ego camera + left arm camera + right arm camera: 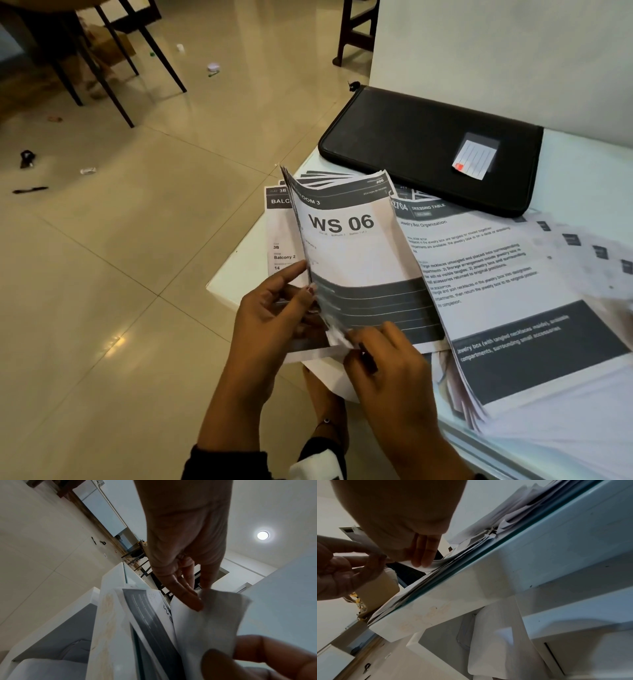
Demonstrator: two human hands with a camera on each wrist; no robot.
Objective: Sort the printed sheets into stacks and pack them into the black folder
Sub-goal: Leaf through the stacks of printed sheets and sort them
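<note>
Left hand [270, 318] and right hand [383, 359] each pinch the curled lower edge of thin white printed sheets [346, 253] headed "WS 06", lifted over the white bench's [239, 274] near-left corner; flat matte black rectangular folder [428, 147] lies closed towards the far edge.

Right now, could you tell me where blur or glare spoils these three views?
Head view: the sheets far right smear with blur, and the floor shows glare. Left wrist view: the ceiling lamp flares. Right wrist view: dim, the right hand dark and soft.
</note>
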